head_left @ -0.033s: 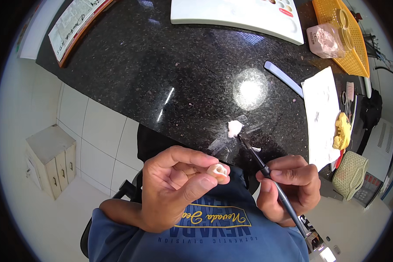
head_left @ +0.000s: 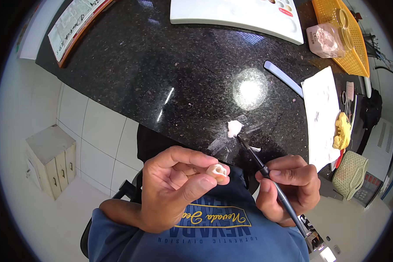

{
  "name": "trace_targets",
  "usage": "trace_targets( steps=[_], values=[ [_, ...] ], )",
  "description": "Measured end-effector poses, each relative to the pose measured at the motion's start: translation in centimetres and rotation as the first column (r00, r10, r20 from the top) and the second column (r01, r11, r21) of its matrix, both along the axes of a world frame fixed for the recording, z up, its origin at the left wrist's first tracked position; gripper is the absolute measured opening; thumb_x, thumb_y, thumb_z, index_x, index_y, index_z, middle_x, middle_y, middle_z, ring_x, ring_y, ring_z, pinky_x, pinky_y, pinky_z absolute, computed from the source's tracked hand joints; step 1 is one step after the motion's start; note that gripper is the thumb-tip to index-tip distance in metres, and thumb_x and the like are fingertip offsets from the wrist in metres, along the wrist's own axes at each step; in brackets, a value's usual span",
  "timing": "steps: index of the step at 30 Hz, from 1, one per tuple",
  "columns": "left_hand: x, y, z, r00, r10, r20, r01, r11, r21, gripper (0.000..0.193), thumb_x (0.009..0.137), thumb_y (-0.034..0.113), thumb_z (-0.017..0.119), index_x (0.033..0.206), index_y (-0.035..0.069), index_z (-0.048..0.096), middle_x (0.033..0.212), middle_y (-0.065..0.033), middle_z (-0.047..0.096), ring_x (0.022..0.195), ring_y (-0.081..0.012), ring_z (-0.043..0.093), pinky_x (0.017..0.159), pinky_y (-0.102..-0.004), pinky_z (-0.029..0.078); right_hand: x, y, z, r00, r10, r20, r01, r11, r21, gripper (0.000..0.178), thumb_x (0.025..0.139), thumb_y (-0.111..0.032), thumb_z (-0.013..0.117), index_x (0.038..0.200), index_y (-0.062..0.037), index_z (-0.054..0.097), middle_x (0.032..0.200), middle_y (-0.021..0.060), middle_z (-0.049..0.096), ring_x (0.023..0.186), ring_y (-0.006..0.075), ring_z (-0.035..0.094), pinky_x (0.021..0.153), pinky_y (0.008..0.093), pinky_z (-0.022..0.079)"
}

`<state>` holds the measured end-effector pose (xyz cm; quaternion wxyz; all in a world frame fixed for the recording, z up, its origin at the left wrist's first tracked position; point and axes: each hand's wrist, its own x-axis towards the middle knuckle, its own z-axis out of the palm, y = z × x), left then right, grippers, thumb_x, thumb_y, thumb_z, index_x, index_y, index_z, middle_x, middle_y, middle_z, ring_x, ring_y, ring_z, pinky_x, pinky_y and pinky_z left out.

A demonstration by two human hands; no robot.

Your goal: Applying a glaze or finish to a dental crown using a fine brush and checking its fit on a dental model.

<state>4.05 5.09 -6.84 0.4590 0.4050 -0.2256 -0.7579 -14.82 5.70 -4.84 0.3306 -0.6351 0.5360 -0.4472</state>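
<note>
The left hand (head_left: 174,187) pinches a small tooth-shaped piece (head_left: 218,172) between thumb and forefinger, at seven o'clock from a white dab (head_left: 234,128); the right hand (head_left: 292,187) grips a slim black brush (head_left: 266,169), tip at the dab's five-o'clock edge. Steady pinch, light brush pressure probably serve best. The granite countertop (head_left: 131,65) is speckled black; a yellow basket (head_left: 356,52) sits toward two o'clock, a drawer cabinet (head_left: 54,163) toward nine.

Black speckled worktop (head_left: 131,65), glossy, its near-left edge slanting across the view. On its surface: 1 round white glare (head_left: 250,88), brightest spot; 2 thin light streaks (head_left: 166,104) left of that. Floor (head_left: 100,126) beyond the edge: large white tiles, dark joints. Boxy cabinet (head_left: 52,161), greyish top, cream fronts, dark handles. Pale wall (head_left: 24,105) far left, curved by lens.
</note>
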Motion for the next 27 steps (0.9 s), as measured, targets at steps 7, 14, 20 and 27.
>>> trace_targets(
  steps=[7,14,20,27],
  values=[
    [0.2,-0.1,-0.8,0.976,0.026,-0.214,-0.025,1.000,0.005,0.021,0.083,-0.007,0.059,0.104,-0.006,0.054,0.099,-0.0205,0.064,0.090,-0.0234,0.065,0.084,-0.0354,0.053,0.1,-0.5,0.2,0.999,0.014,-0.043,-0.013,1.000,0.028,0.025,0.065,0.003,0.076,0.079,0.0007,0.056,0.070,0.0167,0.063,0.055,0.0137,0.064,0.043,0.0197,0.047],
    [0.0,-0.3,-0.7,0.997,-0.023,-0.072,0.023,1.000,-0.011,0.020,0.084,0.000,0.054,0.104,0.000,0.050,0.096,-0.0155,0.064,0.091,-0.0204,0.064,0.076,-0.0377,0.054,0.0,-0.4,0.0,0.999,0.002,-0.037,-0.001,1.000,0.029,0.025,0.065,0.002,0.077,0.079,0.0005,0.056,0.070,0.0168,0.063,0.054,0.0133,0.063,0.043,0.0197,0.047],
    [0.0,-0.3,-0.7,0.996,-0.007,-0.086,0.007,1.000,-0.002,0.019,0.084,-0.001,0.053,0.104,-0.001,0.051,0.095,-0.0153,0.064,0.090,-0.0201,0.064,0.075,-0.0371,0.053,-0.2,-0.3,0.0,1.000,0.027,-0.015,-0.027,1.000,0.013,0.025,0.065,0.003,0.076,0.081,0.0011,0.056,0.070,0.0169,0.063,0.055,0.0152,0.063,0.044,0.0211,0.047],
    [-0.1,-0.5,-0.4,0.997,-0.009,-0.078,0.011,1.000,0.029,0.017,0.084,-0.001,0.054,0.102,0.000,0.052,0.092,-0.0151,0.064,0.087,-0.0199,0.064,0.074,-0.0361,0.053,-1.1,-0.1,0.4,0.968,0.144,0.206,-0.145,0.989,-0.011,0.023,0.065,0.004,0.074,0.084,-0.0004,0.061,0.073,0.0127,0.060,0.061,0.0184,0.062,0.048,0.0241,0.050]
  ],
)
